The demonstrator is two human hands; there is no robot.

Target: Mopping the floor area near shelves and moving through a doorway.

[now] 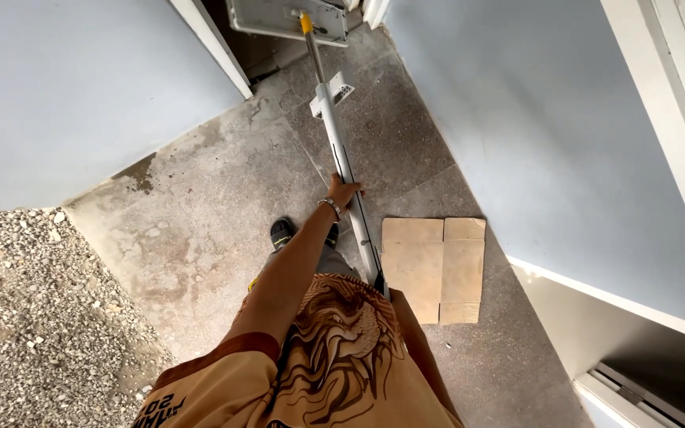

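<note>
Head view: left hand [342,190] grips mop pole [334,127]; cardboard [434,269] beside.

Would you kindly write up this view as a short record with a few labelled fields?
Setting: narrow passage with pale blue walls and a grey stone floor
Left hand: gripping the long white pole partway along
Right hand: hidden behind the body, cannot tell
Pole end: meets a flat white pad at the doorway
Floor items: flattened cardboard right of the pole; loose gravel at left
Foot: black shoe beside the pole
</note>
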